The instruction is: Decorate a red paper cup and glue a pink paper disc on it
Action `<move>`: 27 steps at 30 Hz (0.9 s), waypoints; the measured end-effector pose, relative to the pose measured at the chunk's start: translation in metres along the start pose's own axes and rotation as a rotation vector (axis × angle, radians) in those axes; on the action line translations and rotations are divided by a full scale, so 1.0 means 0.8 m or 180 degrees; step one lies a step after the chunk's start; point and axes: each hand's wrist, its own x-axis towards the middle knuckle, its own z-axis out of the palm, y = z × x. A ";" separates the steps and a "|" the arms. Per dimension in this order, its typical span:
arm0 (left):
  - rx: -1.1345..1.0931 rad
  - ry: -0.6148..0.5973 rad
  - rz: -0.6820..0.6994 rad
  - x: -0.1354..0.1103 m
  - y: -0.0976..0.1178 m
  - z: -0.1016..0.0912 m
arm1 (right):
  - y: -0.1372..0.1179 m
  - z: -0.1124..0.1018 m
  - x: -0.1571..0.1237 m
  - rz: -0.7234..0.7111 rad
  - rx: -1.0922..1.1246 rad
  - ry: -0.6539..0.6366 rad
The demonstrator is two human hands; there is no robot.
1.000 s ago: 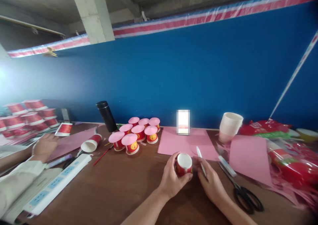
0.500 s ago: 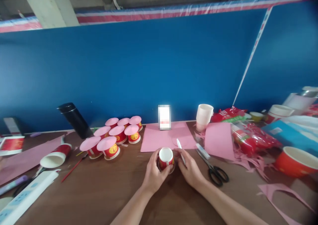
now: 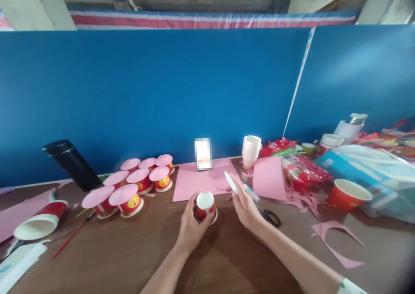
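My left hand (image 3: 193, 220) is wrapped round a red paper cup (image 3: 206, 214), which stands upside down on the table with its white base up and its wide rim below. My right hand (image 3: 245, 207) is to the right, apart from the cup, and holds a slim white pen-like thing (image 3: 230, 181) that points up and to the left. Its exact kind is unclear. Beyond the hands lies a pink paper sheet (image 3: 189, 179) with a round outline on its right part. Scissors (image 3: 272, 218) with black handles lie partly hidden behind my right hand.
Left are several upturned red cups with pink paper discs (image 3: 123, 194), a black flask (image 3: 73, 164), a red stick (image 3: 69, 240) and a cup on its side (image 3: 39, 225). Right are stacked white cups (image 3: 251, 149), paper scraps (image 3: 337, 238), red packaging (image 3: 301, 173) and an orange-red cup (image 3: 348, 194).
My right hand has moved away from the cup, forward, with the white pen-like thing in it. My left hand still holds the cup. The view has turned to the right.
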 end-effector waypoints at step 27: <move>-0.0061 0.0054 0.0146 0.001 -0.004 0.003 | 0.088 -0.148 0.049 0.1331 0.0465 0.0627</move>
